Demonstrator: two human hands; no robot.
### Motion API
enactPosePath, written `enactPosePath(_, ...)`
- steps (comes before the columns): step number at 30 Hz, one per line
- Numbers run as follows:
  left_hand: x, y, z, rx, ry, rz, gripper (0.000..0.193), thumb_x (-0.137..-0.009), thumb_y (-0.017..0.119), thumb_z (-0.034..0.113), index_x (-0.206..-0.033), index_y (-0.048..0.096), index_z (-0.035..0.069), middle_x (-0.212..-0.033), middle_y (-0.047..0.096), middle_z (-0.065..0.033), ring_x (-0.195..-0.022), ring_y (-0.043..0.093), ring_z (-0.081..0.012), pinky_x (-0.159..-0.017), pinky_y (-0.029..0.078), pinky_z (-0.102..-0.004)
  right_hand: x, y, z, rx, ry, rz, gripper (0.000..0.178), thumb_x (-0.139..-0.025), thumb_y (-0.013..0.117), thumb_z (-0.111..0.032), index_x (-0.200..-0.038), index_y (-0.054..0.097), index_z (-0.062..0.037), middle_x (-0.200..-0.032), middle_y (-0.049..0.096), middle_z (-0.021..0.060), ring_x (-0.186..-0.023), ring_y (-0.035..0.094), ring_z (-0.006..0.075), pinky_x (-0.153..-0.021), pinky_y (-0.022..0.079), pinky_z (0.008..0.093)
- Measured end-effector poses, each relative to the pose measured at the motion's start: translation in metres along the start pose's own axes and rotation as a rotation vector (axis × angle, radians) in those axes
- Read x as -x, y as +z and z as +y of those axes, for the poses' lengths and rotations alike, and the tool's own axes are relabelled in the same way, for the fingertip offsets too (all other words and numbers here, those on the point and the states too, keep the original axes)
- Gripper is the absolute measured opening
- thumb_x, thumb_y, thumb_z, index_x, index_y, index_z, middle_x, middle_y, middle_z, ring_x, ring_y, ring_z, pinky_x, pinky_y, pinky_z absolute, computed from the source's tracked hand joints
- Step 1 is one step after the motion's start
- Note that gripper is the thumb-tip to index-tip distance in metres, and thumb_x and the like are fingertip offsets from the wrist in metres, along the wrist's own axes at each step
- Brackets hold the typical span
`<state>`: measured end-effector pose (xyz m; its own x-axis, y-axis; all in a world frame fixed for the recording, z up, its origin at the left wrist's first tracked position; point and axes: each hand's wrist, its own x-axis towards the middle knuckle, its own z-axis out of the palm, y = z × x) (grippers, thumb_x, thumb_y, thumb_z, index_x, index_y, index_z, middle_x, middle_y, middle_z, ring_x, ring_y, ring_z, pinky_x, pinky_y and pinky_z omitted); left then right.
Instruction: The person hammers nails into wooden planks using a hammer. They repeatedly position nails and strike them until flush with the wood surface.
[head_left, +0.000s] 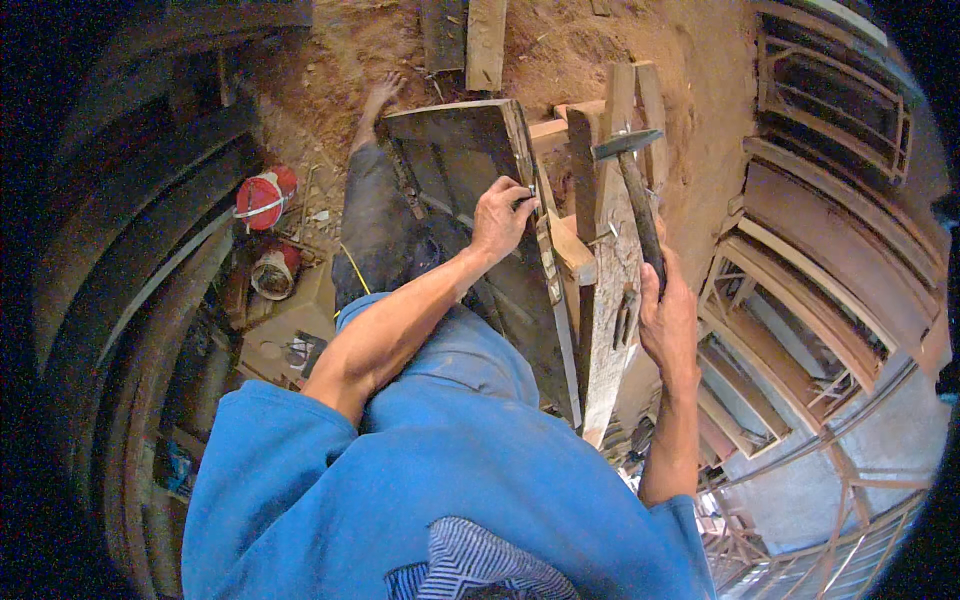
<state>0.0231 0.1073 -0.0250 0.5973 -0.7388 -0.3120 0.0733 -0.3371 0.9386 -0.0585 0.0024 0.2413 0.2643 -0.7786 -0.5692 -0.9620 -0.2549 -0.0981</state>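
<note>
My right hand (668,315) grips a hammer (640,205) by its dark wooden handle, its metal head raised over a weathered plank (608,340). At the upper edge of a dark wooden panel (480,150) standing on its side, my left hand (503,215) is closed in a pinch. Something small and dark shows at its fingertips, too small to name for certain. The panel leans between my legs and the plank. Pale wooden blocks (572,250) sit between panel and plank, beside the left hand.
To the left lie a red bucket (264,198) and a second red-and-white container (275,272) on its side. Wooden frames (790,320) stand along the right. Ahead, two timbers (486,45) lie on the bare earth. My bare foot (383,92) is beyond the panel's left end.
</note>
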Motion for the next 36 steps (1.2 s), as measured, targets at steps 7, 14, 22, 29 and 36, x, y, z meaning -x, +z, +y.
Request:
enactPosePath(7, -0.004, 0.011, 0.017, 0.006, -0.245, 0.058, 0.023, -0.079, 0.072, 0.018, -0.085, 0.07, -0.004, -0.089, 0.063, -0.0163, -0.085, 0.062, -0.0327, -0.078, 0.047, -0.0388, 0.029, 0.069, 0.059, -0.253, 0.12, 0.215, 0.053, -0.096, 0.051, -0.036, -0.128, 0.049, 0.0067, -0.115, 0.059, 0.031, -0.11, 0.057, 0.0429, -0.093, 0.044, 0.0442)
enactPosePath(14, 0.002, 0.007, 0.021, -0.132, 0.039, 0.02, 0.018, -0.081, 0.071, 0.016, -0.085, 0.068, -0.001, -0.083, 0.061, -0.0141, -0.074, 0.062, -0.0297, -0.065, 0.049, -0.0366, -0.017, 0.171, 0.144, -0.456, 0.322, 0.531, 0.053, -0.091, 0.061, -0.043, -0.104, 0.053, 0.0081, -0.095, 0.062, 0.0249, -0.089, 0.059, 0.0395, -0.081, 0.046, 0.0437)
enactPosePath(22, 0.005, 0.008, 0.025, -0.209, 0.506, -0.263, 0.011, -0.08, 0.069, 0.008, -0.089, 0.067, 0.002, -0.088, 0.063, -0.0119, -0.079, 0.065, -0.0319, -0.067, 0.054, -0.0387, -0.046, 0.206, 0.167, -0.49, 0.325, 0.747, 0.058, -0.087, 0.064, -0.05, -0.099, 0.055, 0.0058, -0.087, 0.062, 0.0222, -0.079, 0.06, 0.0385, -0.072, 0.047, 0.045)
enactPosePath(29, 0.049, 0.015, 0.056, -0.247, 0.702, -0.424, 0.014, -0.074, 0.062, -0.001, -0.087, 0.062, 0.004, -0.092, 0.059, -0.0139, -0.084, 0.06, -0.0316, -0.074, 0.05, -0.0415, -0.048, 0.211, 0.166, -0.482, 0.308, 0.762, 0.056, -0.088, 0.061, -0.05, -0.094, 0.055, 0.0049, -0.086, 0.061, 0.0234, -0.081, 0.059, 0.0429, -0.072, 0.046, 0.0478)
enactPosePath(36, 0.013, 0.01, 0.048, -0.485, 0.301, -0.233, 0.023, -0.09, 0.058, 0.018, -0.104, 0.056, 0.001, -0.102, 0.057, -0.0213, -0.093, 0.057, -0.0404, -0.079, 0.047, -0.0446, -0.046, 0.211, 0.167, -0.38, 0.367, 0.741, 0.054, -0.09, 0.058, -0.047, -0.099, 0.053, 0.0056, -0.086, 0.059, 0.0239, -0.082, 0.058, 0.0429, -0.071, 0.046, 0.0487)
